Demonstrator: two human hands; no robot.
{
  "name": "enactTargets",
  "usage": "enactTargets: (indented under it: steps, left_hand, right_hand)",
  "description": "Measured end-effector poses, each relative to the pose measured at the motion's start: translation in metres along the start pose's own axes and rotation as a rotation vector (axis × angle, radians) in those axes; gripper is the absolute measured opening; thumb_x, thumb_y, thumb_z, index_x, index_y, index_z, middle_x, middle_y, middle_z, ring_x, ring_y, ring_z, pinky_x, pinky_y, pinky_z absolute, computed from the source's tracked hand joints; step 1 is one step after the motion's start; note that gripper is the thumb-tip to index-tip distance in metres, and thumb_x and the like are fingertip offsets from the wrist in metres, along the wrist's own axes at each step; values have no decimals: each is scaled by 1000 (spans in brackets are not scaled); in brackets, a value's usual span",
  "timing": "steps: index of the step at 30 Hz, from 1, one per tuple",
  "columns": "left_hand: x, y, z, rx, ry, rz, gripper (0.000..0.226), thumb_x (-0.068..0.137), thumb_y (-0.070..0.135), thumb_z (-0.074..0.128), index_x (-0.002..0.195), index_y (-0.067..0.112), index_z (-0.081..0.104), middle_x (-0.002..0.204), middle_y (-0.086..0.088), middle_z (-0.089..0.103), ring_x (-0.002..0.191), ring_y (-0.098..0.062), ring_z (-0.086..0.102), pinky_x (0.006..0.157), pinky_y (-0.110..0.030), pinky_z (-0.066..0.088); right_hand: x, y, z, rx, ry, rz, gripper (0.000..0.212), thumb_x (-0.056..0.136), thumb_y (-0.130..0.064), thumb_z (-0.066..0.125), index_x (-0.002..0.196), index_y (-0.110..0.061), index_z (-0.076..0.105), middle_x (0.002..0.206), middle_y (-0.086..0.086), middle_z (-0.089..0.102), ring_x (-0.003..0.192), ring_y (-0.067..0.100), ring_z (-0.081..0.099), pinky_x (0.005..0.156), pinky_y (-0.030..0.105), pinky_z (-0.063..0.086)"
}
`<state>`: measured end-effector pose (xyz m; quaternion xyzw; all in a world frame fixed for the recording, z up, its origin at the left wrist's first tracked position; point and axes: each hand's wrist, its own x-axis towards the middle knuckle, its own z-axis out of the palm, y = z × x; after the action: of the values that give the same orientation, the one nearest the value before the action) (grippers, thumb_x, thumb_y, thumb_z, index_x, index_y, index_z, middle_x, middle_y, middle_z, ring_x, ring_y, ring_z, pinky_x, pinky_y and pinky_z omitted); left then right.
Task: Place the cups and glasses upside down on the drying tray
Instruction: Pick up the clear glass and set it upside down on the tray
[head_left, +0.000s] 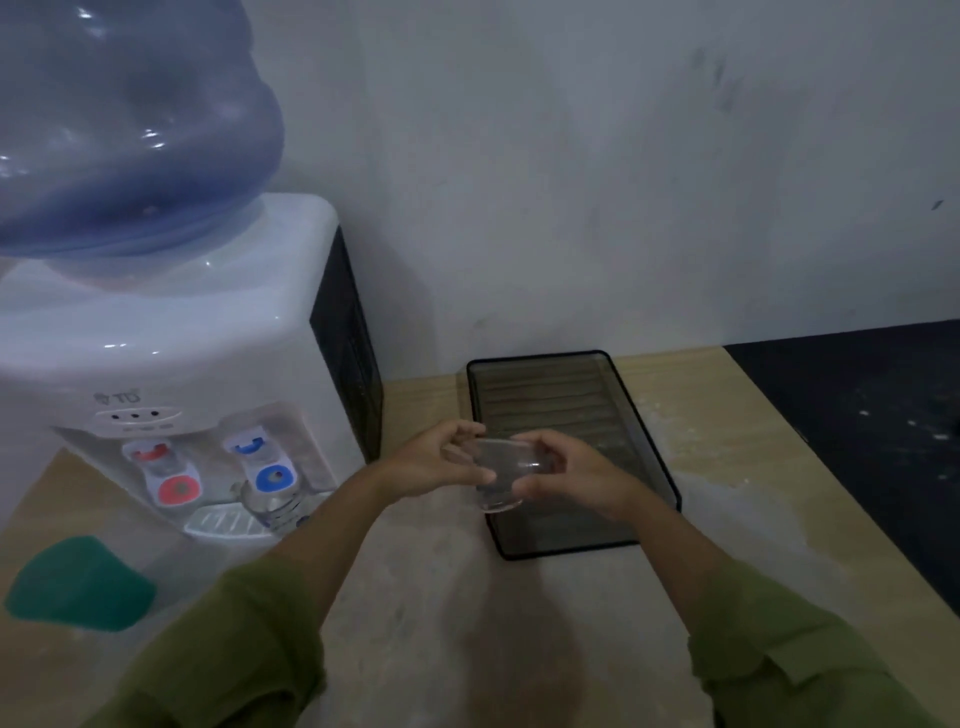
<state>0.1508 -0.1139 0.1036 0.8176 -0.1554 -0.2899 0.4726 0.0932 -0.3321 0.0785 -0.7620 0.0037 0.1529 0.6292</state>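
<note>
A clear glass (500, 475) is held between both hands above the near left edge of the dark drying tray (641, 415). My left hand (434, 460) grips its left side and my right hand (569, 475) grips its right side; the glass looks tilted, with its thick base low and toward me. The tray's ribbed floor holds nothing that I can see. A second clear glass mug (272, 506) stands upright on the water dispenser's drip grille, under the blue tap.
A white water dispenser (171, 353) with a blue bottle (124, 130) stands at the left on the wooden table (737, 441). A green cup-like object (78, 584) lies at the near left. The table's right edge drops to dark floor. A wall rises behind.
</note>
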Motion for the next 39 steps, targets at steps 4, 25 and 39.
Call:
enactTargets:
  steps: [4, 25, 39]
  left_hand:
    - [26, 18, 5, 115, -136, -9, 69, 66, 23, 84, 127, 19, 51, 121, -5, 59, 105, -17, 62, 89, -27, 53]
    - [165, 13, 86, -76, 304, -133, 66, 55, 33, 87, 113, 25, 56, 113, 5, 64, 101, -13, 61, 90, -32, 51]
    - [281, 30, 109, -169, 365, -94, 66, 56, 14, 88, 109, 27, 52, 104, 12, 59, 99, -10, 56, 76, -17, 41]
  right_hand:
    - [18, -12, -36, -115, -14, -38, 49, 64, -13, 85, 101, -35, 62, 112, 12, 66, 99, 22, 64, 92, 44, 53]
    - [86, 55, -153, -689, 205, 72, 59, 93, -32, 54, 144, -14, 31, 153, 15, 28, 142, 30, 24, 117, 40, 25]
    - [96, 132, -178, -769, 201, 45, 71, 92, -7, 40, 149, -2, -3, 160, 18, 4, 149, 27, 6, 123, 38, 12]
